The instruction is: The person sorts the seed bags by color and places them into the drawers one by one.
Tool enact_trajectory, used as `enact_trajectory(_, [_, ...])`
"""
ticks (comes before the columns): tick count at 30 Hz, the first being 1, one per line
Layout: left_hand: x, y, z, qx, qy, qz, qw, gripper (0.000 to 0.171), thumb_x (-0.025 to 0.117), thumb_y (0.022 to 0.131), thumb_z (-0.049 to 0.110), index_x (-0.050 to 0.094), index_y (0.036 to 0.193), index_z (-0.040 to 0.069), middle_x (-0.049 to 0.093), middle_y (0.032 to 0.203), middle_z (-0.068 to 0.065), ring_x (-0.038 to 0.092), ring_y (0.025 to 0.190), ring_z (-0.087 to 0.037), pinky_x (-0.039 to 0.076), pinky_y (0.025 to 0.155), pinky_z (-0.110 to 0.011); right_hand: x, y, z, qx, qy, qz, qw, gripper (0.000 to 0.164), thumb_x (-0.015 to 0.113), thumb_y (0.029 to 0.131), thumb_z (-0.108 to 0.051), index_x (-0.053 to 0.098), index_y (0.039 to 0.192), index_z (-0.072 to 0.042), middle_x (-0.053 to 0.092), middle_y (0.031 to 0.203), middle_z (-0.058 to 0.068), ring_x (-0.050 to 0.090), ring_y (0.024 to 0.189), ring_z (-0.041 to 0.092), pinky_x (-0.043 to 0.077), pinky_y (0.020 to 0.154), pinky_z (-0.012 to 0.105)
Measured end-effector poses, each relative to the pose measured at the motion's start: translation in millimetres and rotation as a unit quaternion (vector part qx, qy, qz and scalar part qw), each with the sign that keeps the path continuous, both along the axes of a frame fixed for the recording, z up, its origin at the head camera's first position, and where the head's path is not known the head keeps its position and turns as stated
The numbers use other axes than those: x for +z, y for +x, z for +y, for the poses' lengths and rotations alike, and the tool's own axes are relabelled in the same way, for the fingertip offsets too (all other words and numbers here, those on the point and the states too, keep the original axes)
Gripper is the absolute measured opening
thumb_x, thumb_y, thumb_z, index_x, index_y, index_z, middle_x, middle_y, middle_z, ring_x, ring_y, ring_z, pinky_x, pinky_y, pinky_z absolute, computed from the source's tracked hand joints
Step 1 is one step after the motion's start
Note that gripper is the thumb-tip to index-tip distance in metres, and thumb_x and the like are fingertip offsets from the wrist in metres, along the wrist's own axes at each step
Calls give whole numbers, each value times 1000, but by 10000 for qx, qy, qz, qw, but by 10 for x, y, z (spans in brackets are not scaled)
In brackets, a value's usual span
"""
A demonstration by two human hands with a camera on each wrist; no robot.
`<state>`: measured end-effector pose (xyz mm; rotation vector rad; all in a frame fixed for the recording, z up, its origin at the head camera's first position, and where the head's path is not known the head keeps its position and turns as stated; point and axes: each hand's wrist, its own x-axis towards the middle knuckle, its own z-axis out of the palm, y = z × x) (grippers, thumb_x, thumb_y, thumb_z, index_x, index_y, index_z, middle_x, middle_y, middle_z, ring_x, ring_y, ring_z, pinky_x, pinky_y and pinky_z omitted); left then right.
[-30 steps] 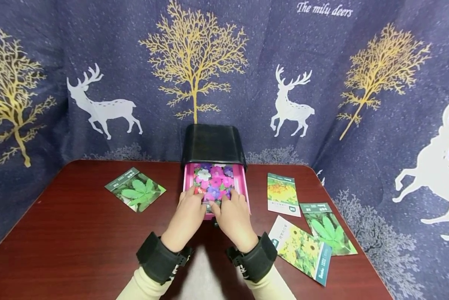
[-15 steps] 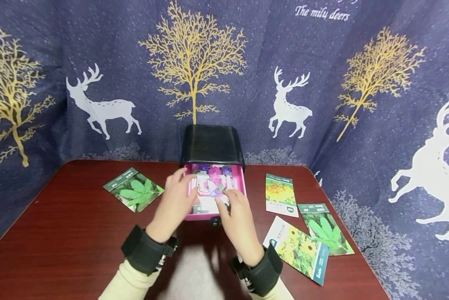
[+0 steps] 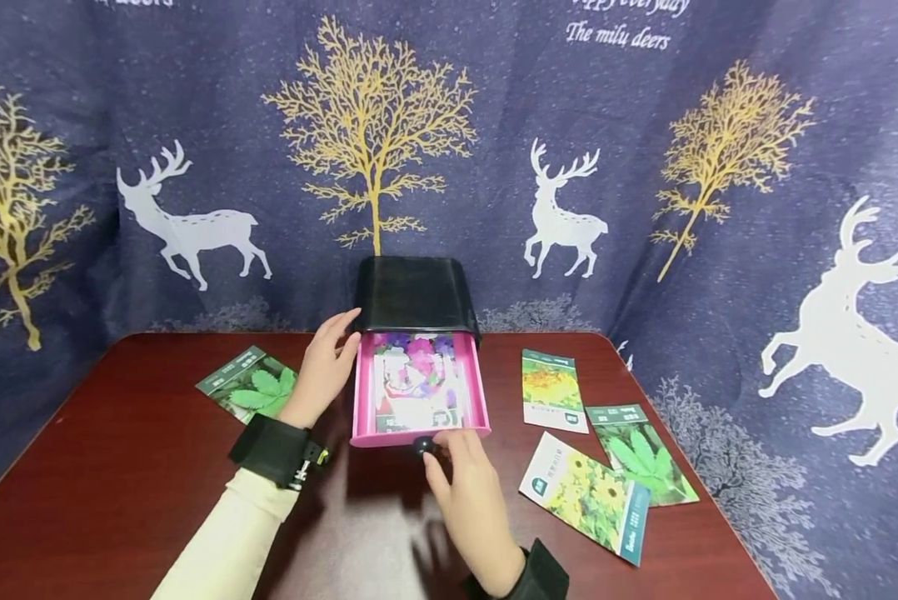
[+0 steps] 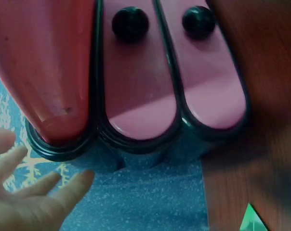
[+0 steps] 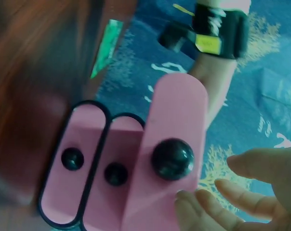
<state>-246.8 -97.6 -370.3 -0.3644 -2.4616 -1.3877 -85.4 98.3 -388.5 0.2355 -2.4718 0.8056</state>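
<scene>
A black drawer cabinet (image 3: 416,292) stands at the table's back, its top pink drawer (image 3: 475,400) pulled out. In the drawer lies a glossy seed packet (image 3: 421,354) with pink, white and purple flowers. My left hand (image 3: 320,375) is at the cabinet's left front corner, fingers spread in the left wrist view. My right hand (image 3: 473,504) is at the drawer front, fingertips (image 5: 184,199) by the black knob (image 5: 172,159) and thumb apart from it. Two more pink drawers (image 4: 140,86) sit closed below, each with a black knob.
On the right lie a yellow-flower packet (image 3: 551,387), a sunflower packet (image 3: 587,498) and a green-leaf packet (image 3: 641,454), the last two overlapping. Another green-leaf packet (image 3: 248,385) lies left, partly behind my left hand. A deer-print curtain (image 3: 494,167) hangs behind the table.
Both hands have left the flower packet, which lies in the drawer. My left hand moved out to the cabinet's left side; my right came back toward the knob.
</scene>
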Motion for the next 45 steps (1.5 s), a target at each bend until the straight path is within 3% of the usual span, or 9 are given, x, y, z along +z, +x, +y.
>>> enact_trajectory(7, [-16, -139, -56, -538, -280, -204, 9980, 43, 47, 98, 21, 45, 139, 10, 28, 150, -21, 33, 135, -39, 40, 102, -50, -196, -44, -116, 10, 437, 431, 9981, 26, 74, 78, -14, 63, 101, -8, 50, 96, 3, 57, 79, 11, 51, 68, 28])
enact_trajectory(13, [-84, -141, -28, -438, -311, -42, 9985, 41, 49, 97, 22, 49, 137, 10, 33, 149, -18, 31, 137, -36, 31, 110, -49, -313, -79, -174, -111, 440, 1028, 9937, 29, 79, 71, -9, 62, 95, -8, 45, 94, 5, 55, 74, 12, 47, 62, 25])
enact_trajectory(22, [-82, -191, 10, -370, -280, 225, 9987, 41, 49, 97, 28, 51, 136, 18, 36, 149, -11, 34, 137, -31, 29, 111, -46, -299, -173, -198, -338, 378, 859, 9950, 32, 80, 70, -9, 55, 89, -9, 42, 89, 5, 52, 67, 13, 43, 55, 23])
enact_trajectory(33, [-86, -191, -35, -294, -202, 114, 9993, 40, 50, 96, 27, 52, 134, 16, 38, 148, -12, 33, 138, -31, 29, 111, -47, -265, -177, -226, -262, 138, 869, 9958, 27, 79, 72, -12, 62, 92, -11, 46, 95, 4, 59, 75, 15, 49, 62, 28])
enact_trajectory(45, [-44, -179, -23, -372, 36, -211, 9991, 40, 50, 97, 26, 52, 134, 13, 36, 149, -13, 31, 139, -32, 31, 110, -48, -175, -346, -273, -189, -135, 690, 9973, 23, 73, 79, -10, 62, 100, -8, 46, 100, 6, 59, 81, 16, 50, 67, 28])
